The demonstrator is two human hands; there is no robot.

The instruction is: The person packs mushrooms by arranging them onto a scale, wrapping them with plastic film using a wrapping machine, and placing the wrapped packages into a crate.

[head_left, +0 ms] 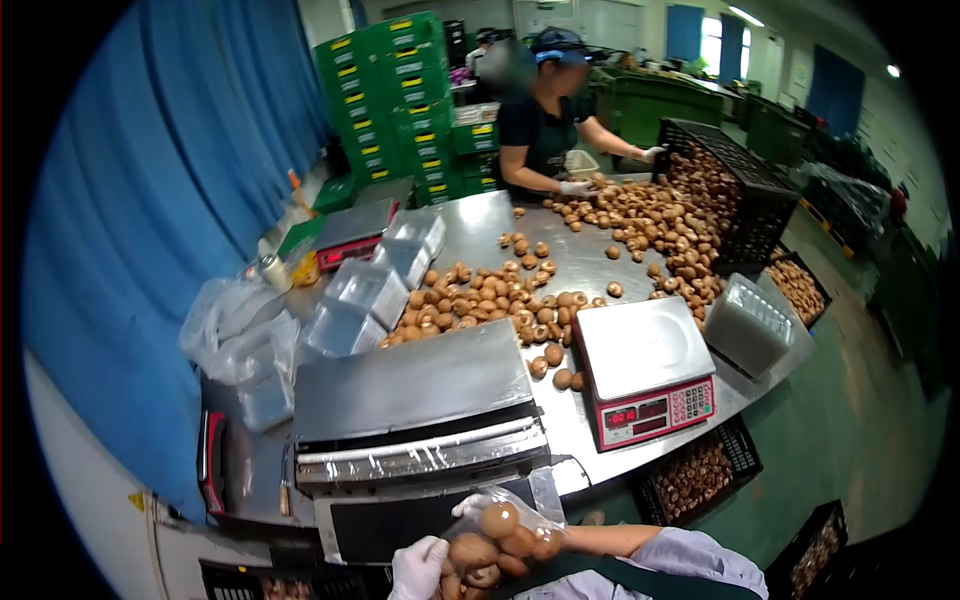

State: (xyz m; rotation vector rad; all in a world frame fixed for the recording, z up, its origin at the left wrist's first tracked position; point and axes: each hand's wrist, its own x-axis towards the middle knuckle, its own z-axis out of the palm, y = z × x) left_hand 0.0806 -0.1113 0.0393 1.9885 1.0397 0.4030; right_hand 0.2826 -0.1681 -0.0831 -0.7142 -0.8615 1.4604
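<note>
Near the bottom of the view, a clear plastic-wrapped pack of brown mushrooms (500,545) is held close to the body. My left hand (420,567), in a white glove, is closed on the pack's left side. My right hand (472,506), also gloved, grips the top of the pack, partly hidden by plastic and mushrooms. Just beyond the hands stands a wrapping machine (415,385) with a film roll along its front. A red and white scale (645,350) with an empty pan is to its right. Loose mushrooms (480,300) lie behind the machine.
A co-worker stands across the metal table (480,222), hands at a tipped black crate (755,190) spilling mushrooms. Clear trays (350,300) lie at left, stacked trays (750,325) at right. Mushroom crates (695,475) sit below the right edge. Green crates (400,100) are stacked behind.
</note>
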